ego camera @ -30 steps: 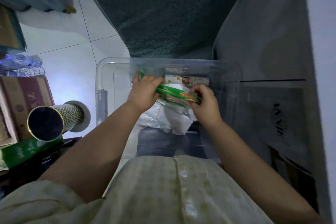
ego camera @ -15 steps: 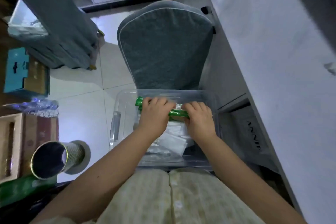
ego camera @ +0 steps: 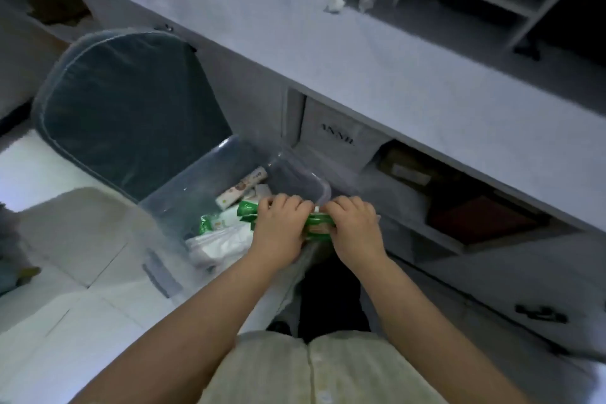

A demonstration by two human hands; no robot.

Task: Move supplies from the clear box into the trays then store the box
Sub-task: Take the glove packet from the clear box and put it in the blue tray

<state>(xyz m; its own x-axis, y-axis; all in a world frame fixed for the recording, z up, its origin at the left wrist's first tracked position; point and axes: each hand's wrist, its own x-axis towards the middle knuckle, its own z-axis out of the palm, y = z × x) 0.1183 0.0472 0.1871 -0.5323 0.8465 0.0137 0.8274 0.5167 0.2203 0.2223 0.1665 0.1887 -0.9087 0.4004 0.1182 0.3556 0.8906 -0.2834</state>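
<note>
both hands hold a bundle of flat green plastic packets (ego camera: 248,208) over the near corner of the clear plastic box (ego camera: 196,184). the left hand (ego camera: 282,233) has its fingers curled over the bundle's middle, and the right hand (ego camera: 354,229) pinches its other end. a crumpled white plastic bag (ego camera: 223,243) and a long white printed packet (ego camera: 241,188) lie inside the box, which sits beside a grey padded chair (ego camera: 128,115) below the pale tabletop (ego camera: 328,59).

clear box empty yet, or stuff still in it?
Not empty: the clear box holds a cream printed packet, a white plastic bag and a green-white pack; left hand and right hand grip green packets.
</note>
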